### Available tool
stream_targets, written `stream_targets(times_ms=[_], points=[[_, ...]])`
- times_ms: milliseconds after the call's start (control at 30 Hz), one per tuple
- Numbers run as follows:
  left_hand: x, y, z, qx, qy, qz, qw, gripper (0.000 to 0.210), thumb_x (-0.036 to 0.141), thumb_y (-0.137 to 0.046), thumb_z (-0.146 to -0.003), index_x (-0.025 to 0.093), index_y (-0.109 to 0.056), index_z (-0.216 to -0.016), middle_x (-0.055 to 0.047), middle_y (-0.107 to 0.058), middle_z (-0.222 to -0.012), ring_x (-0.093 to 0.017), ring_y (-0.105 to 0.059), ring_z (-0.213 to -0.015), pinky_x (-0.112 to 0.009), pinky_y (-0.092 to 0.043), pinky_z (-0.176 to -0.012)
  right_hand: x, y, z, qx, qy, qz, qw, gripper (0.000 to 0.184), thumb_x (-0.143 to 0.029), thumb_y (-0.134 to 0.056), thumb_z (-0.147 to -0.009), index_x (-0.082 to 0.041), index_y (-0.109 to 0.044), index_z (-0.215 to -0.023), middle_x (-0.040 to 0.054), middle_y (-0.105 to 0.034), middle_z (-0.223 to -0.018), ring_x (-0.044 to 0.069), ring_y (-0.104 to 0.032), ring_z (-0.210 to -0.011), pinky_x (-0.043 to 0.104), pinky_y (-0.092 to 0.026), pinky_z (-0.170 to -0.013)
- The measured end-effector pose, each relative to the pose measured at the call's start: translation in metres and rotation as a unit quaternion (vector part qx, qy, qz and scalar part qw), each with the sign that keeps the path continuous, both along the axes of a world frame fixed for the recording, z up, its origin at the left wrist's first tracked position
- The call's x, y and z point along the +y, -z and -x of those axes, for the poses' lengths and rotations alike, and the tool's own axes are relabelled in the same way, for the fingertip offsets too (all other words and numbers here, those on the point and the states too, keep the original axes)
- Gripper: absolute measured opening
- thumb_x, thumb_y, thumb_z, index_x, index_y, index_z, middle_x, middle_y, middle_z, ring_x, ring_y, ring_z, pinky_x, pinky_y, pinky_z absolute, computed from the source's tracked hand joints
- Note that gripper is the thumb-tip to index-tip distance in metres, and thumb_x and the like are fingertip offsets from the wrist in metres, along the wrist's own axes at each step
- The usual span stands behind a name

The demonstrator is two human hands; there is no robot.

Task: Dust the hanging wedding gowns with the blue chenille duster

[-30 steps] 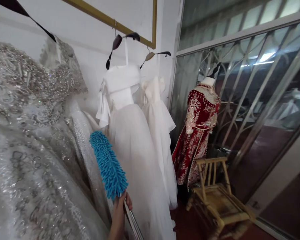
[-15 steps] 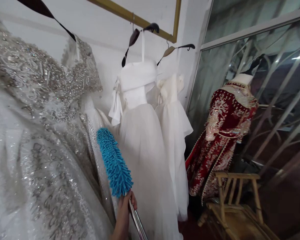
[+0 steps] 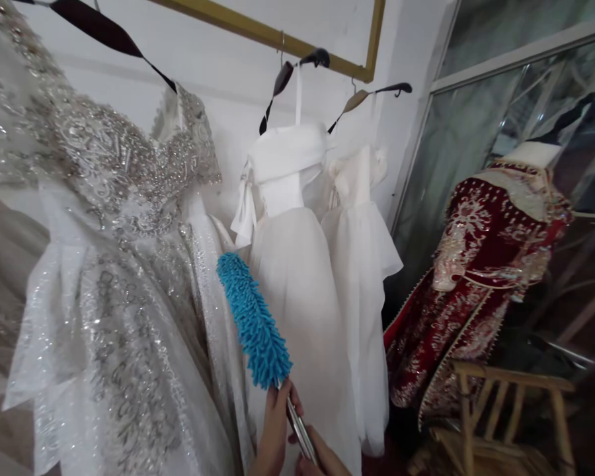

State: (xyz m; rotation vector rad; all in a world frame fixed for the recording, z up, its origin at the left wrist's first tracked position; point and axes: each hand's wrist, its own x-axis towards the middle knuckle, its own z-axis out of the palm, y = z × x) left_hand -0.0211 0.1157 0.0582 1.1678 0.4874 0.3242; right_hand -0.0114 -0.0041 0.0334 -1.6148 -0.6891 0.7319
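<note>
Clamping your left hand (image 3: 274,418) and right hand (image 3: 324,455) around the metal handle (image 3: 298,424), probably the surest hold, you grip a blue duster (image 3: 254,321), likely light, stiff-shafted and soft-headed.

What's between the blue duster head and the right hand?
In the head view, the left hand and a short stretch of metal handle lie between the duster head and the right hand.

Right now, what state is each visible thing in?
Blue duster: tilted, fluffy end up.
Left hand: closed around the metal handle, near the fluffy end.
Right hand: closed around the handle lower down, partly out of frame.
Beaded gown: hanging.
White dress: hanging from a dark hanger.
Cream dress: hanging.
Red gown: on a dress form.
Bamboo chair: upright, partly out of frame.
</note>
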Motion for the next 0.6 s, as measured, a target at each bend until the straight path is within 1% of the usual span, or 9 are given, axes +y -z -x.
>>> stream_targets(times_ms=[67, 167, 267, 333, 367, 400, 467, 533, 600], points=[[-0.007, -0.005, -0.007, 0.005, 0.017, 0.010, 1.000, 0.043, 0.063, -0.054, -0.066, 0.020, -0.045, -0.065, 0.005, -0.048, -0.047, -0.008, -0.037, -0.037, -0.018, -0.018, -0.033, -0.001, 0.002, -0.001, 0.068, -0.005, -0.036, 0.997, 0.033, -0.041, -0.047, -0.076, -0.020, -0.046, -0.101, -0.0072, -0.050, -0.057, 0.007, -0.035, -0.039, 0.021, -0.026, -0.038], [-0.013, -0.023, -0.020, -0.029, 0.035, 0.011, 0.999, 0.041, 0.059, -0.056, -0.066, 0.020, -0.046, -0.066, 0.005, -0.050, -0.049, -0.008, -0.041, -0.038, -0.019, -0.025, -0.035, -0.005, -0.010, -0.007, 0.115, 0.031, -0.068, 0.991, 0.029, -0.034, -0.051, -0.073, -0.021, -0.044, -0.097, -0.0097, -0.048, -0.057, 0.004, -0.028, -0.033, 0.019, -0.016, -0.031], [-0.014, -0.045, -0.034, -0.081, 0.049, -0.002, 0.996, 0.040, 0.056, -0.060, -0.064, 0.019, -0.047, -0.062, 0.004, -0.050, -0.051, -0.008, -0.046, -0.043, -0.020, -0.034, -0.043, -0.007, -0.028, -0.017, 0.116, 0.049, -0.084, 0.989, 0.020, -0.035, -0.051, -0.073, -0.023, -0.043, -0.087, -0.0122, -0.046, -0.051, 0.003, -0.027, -0.027, 0.019, -0.016, -0.028], [-0.014, -0.056, -0.041, -0.099, 0.067, -0.008, 0.993, 0.040, 0.055, -0.061, -0.064, 0.018, -0.047, -0.061, 0.004, -0.050, -0.052, -0.008, -0.047, -0.043, -0.021, -0.035, -0.045, -0.008, -0.035, -0.022, 0.099, 0.061, -0.082, 0.990, 0.021, -0.040, -0.050, -0.075, -0.023, -0.044, -0.085, -0.0126, -0.046, -0.049, 0.003, -0.029, -0.025, 0.019, -0.019, -0.028], [-0.014, -0.059, -0.044, -0.101, 0.077, -0.008, 0.992, 0.040, 0.055, -0.061, -0.064, 0.018, -0.047, -0.061, 0.004, -0.050, -0.052, -0.009, -0.047, -0.043, -0.022, -0.035, -0.045, -0.008, -0.036, -0.025, 0.089, 0.074, -0.078, 0.990, 0.023, -0.043, -0.051, -0.075, -0.023, -0.045, -0.086, -0.0121, -0.047, -0.050, 0.003, -0.031, -0.026, 0.019, -0.021, -0.029], [-0.014, -0.059, -0.046, -0.102, 0.084, -0.006, 0.991, 0.040, 0.055, -0.061, -0.064, 0.018, -0.047, -0.061, 0.004, -0.049, -0.052, -0.009, -0.047, -0.043, -0.022, -0.035, -0.045, -0.009, -0.035, -0.026, 0.083, 0.084, -0.070, 0.990, 0.028, -0.046, -0.052, -0.075, -0.023, -0.046, -0.088, -0.0117, -0.048, -0.050, 0.004, -0.033, -0.027, 0.019, -0.022, -0.030], [-0.015, -0.051, -0.048, -0.095, 0.086, 0.003, 0.992, 0.040, 0.056, -0.061, -0.064, 0.018, -0.047, -0.062, 0.004, -0.049, -0.051, -0.009, -0.047, -0.043, -0.023, -0.035, -0.046, -0.010, -0.027, -0.028, 0.084, 0.092, -0.057, 0.991, 0.037, -0.052, -0.053, -0.074, -0.022, -0.046, -0.094, -0.0124, -0.047, -0.048, 0.004, -0.033, -0.026, 0.019, -0.021, -0.030], [-0.016, -0.036, -0.048, -0.082, 0.074, 0.018, 0.994, 0.040, 0.056, -0.060, -0.064, 0.019, -0.046, -0.062, 0.005, -0.049, -0.051, -0.009, -0.047, -0.043, -0.023, -0.035, -0.047, -0.011, -0.012, -0.028, 0.097, 0.085, -0.052, 0.990, 0.048, -0.058, -0.052, -0.072, -0.021, -0.045, -0.101, -0.0138, -0.043, -0.043, 0.005, -0.030, -0.025, 0.020, -0.018, -0.030], [-0.018, -0.017, -0.046, -0.064, 0.061, 0.037, 0.995, 0.041, 0.057, -0.060, -0.063, 0.019, -0.046, -0.063, 0.005, -0.048, -0.051, -0.009, -0.047, -0.043, -0.023, -0.035, -0.047, -0.013, 0.007, -0.025, 0.130, 0.087, -0.046, 0.987, 0.058, -0.063, -0.054, -0.070, -0.021, -0.044, -0.109, -0.0141, -0.042, -0.041, 0.005, -0.026, -0.026, 0.020, -0.015, -0.030]])
